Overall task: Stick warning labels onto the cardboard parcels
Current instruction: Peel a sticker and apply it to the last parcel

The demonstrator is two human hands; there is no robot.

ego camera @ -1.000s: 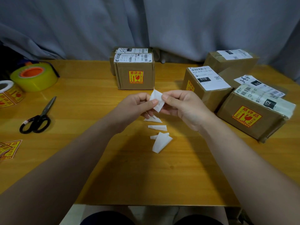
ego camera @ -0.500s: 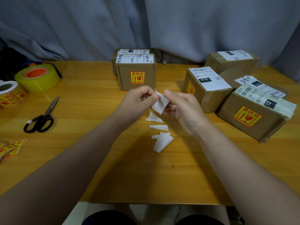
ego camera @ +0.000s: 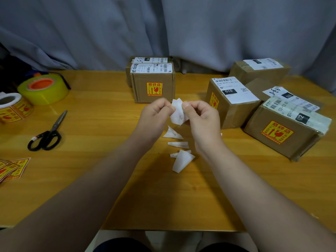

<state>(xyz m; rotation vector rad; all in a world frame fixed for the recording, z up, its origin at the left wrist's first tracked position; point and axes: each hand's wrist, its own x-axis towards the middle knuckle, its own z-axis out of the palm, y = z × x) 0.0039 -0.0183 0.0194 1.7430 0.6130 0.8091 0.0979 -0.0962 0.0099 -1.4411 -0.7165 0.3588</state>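
Observation:
Above the table's middle, my left hand (ego camera: pixel 155 115) and my right hand (ego camera: pixel 201 117) both pinch one white piece of label backing paper (ego camera: pixel 177 112) held between them. Several folded white backing scraps (ego camera: pixel 181 159) lie on the table just below. A cardboard parcel (ego camera: pixel 153 82) with a yellow-red warning label stands straight behind my hands. To the right stand a parcel (ego camera: pixel 231 102) marked 010 with a label on its left side and a parcel (ego camera: pixel 287 128) with a label on its front. Loose warning labels (ego camera: pixel 12 169) lie at the left edge.
A roll of warning labels (ego camera: pixel 12 108) and a yellow tape roll (ego camera: pixel 43 89) sit at the far left, with black scissors (ego camera: pixel 48 135) in front of them. More parcels (ego camera: pixel 260 70) stand at the back right, before a grey curtain. The table's front edge runs below my forearms.
My hands have turned and folded the white backing paper between them, staying in about the same place above the scraps. Nothing else on the table has moved.

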